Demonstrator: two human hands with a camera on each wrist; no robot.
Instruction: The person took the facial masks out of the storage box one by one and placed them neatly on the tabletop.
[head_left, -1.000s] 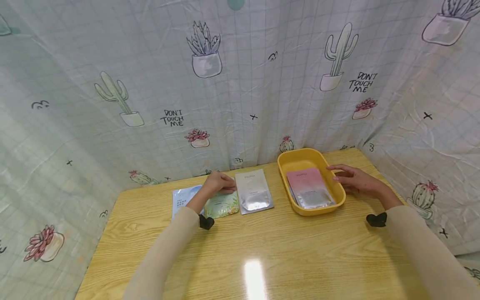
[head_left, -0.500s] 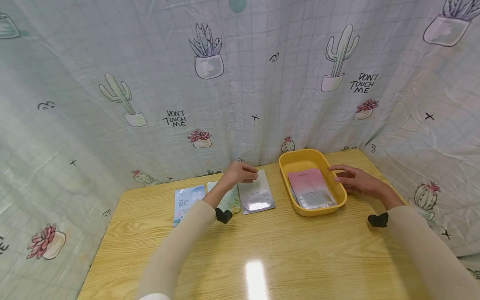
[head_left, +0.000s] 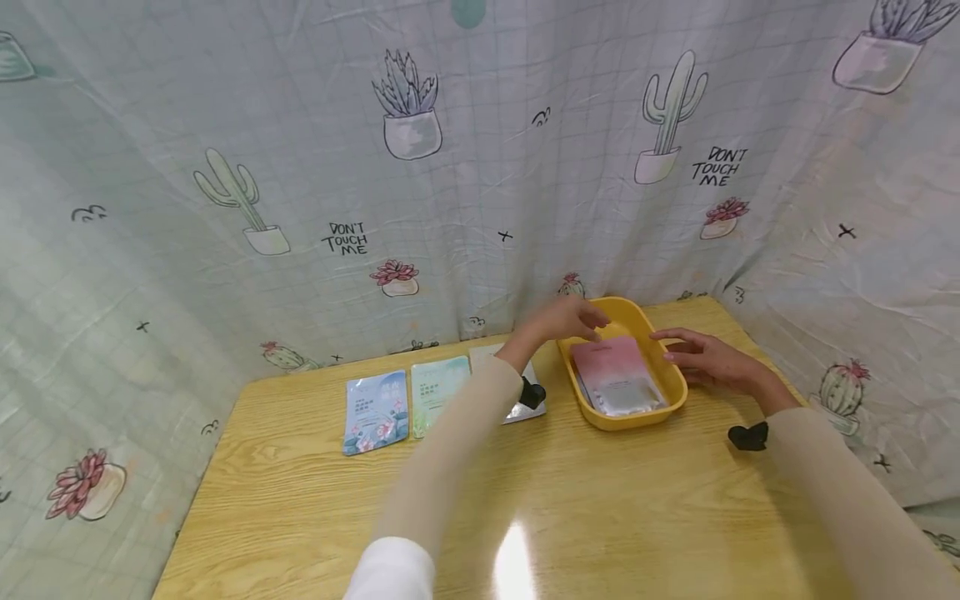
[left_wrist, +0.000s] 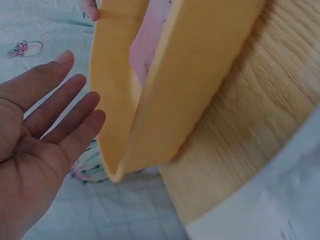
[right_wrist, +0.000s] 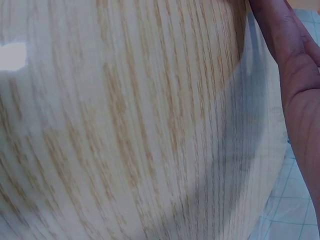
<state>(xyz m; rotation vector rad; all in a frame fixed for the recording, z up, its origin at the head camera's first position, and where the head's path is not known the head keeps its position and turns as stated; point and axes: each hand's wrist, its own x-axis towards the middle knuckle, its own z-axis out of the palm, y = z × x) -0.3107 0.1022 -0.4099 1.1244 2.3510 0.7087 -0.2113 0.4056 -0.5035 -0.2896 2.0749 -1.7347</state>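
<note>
Cactus-print curtain (head_left: pixel 465 200) behind wooden table (head_left: pixel 622 508). Head view: pink packet (head_left: pixel 611 362) inside yellow basket (head_left: pixel 637 422); white packet (head_left: pixel 486 355), green packet (head_left: pixel 438 392), blue packet (head_left: pixel 377 412) in row left of basket. Left hand (head_left: pixel 567 319) at basket's left rim; right hand (head_left: pixel 712 362) at right rim, fingers relaxed. Left wrist view: left fingers extended, palm bare. Right wrist view: right hand cropped, contact with basket unclear.

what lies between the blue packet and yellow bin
The head view shows a green packet, then a silver packet partly hidden by the left sleeve.
</note>
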